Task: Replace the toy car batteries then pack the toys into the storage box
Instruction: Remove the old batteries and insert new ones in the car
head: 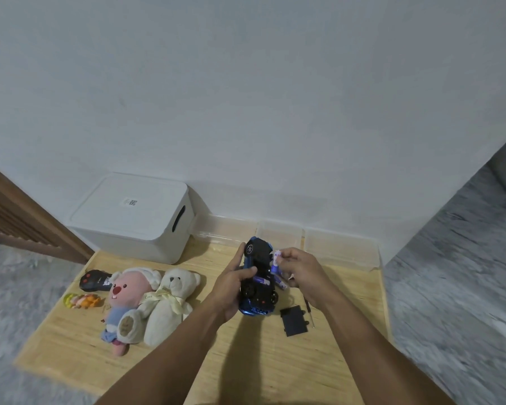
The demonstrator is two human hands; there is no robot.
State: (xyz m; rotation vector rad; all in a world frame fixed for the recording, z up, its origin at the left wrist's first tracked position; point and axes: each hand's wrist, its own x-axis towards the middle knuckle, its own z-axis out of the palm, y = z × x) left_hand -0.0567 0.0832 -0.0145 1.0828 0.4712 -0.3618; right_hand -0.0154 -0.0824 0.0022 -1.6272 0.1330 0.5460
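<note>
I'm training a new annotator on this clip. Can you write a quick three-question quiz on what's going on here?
1. True or false: the white lidded storage box stands open.
2. Which hand grips the upturned blue toy car? A) left hand B) right hand
3. What flat black item lies on the wooden tabletop beside the thin screwdriver?

Key: 1 false; 2 A; 3 the black battery cover.

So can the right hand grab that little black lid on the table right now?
Probably not yet. The black lid lies bare on the wooden table, close under the right hand, with nothing covering it. But that hand is pinching purple batteries, so it looks too busy.
</note>
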